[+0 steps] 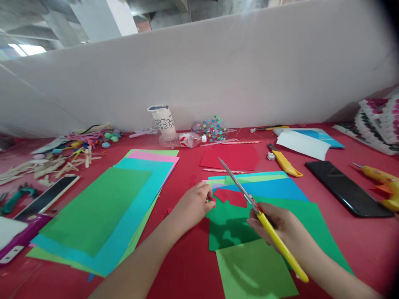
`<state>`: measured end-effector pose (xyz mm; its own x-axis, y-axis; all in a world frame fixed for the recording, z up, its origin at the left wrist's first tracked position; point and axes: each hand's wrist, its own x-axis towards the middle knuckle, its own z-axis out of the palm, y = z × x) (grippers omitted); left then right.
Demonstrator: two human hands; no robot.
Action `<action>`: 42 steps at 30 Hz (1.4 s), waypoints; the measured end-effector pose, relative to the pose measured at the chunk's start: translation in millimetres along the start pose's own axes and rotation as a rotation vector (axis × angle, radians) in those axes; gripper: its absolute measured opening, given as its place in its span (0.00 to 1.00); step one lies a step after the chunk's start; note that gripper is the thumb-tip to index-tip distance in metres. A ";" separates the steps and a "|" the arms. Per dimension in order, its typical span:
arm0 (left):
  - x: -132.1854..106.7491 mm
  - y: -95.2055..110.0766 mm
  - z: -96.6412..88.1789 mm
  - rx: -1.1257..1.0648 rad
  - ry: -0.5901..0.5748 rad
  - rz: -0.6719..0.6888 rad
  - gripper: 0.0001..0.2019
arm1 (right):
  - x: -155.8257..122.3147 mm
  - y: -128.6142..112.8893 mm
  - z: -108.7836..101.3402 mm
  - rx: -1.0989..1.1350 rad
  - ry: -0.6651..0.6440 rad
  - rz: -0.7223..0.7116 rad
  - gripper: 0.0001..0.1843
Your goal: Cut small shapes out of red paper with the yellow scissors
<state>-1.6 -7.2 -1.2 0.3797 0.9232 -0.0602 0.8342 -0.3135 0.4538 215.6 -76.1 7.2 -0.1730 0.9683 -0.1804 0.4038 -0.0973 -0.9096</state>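
Yellow-handled scissors (278, 242) are held in my right hand (285, 226), their blades angled up and to the left. The fingers of my left hand (196, 203) pinch a small piece of red paper (213, 203). Between the hands lies a larger red paper scrap (232, 197) with an uneven edge. It rests on overlapping sheets: a dark green sheet (227, 232), a blue sheet (274, 189) and, nearer me, a light green sheet (255, 270). The scissor blades are apart from the scrap as far as I can see.
Left is a stack of coloured paper (99, 207), beside a phone (46, 197) and wooden sticks (65, 164). Behind stand a white cup (163, 120) and a lying plastic bottle (187, 140). Right are a yellow utility knife (285, 162), a black phone (346, 187) and a glue gun (380, 180).
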 end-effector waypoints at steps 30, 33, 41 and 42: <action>8.6 3.6 19.7 -0.198 0.131 0.084 0.12 | 3.1 5.7 1.7 -0.057 0.023 -0.068 0.13; 8.6 4.7 14.4 -0.285 0.123 0.054 0.10 | 4.1 8.3 1.9 -0.051 0.027 -0.062 0.13; -6.0 25.5 -3.2 -0.782 -0.228 -0.049 0.08 | 6.4 3.6 4.4 0.061 0.063 0.033 0.12; -8.5 29.7 -3.7 -0.886 -0.300 -0.082 0.09 | 6.5 3.5 4.5 0.077 0.058 0.049 0.13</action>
<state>18.4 -23.6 16.0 0.5231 0.8004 -0.2929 0.3012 0.1479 0.9420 211.8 -71.2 1.2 -0.1016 0.9733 -0.2056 0.3402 -0.1602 -0.9266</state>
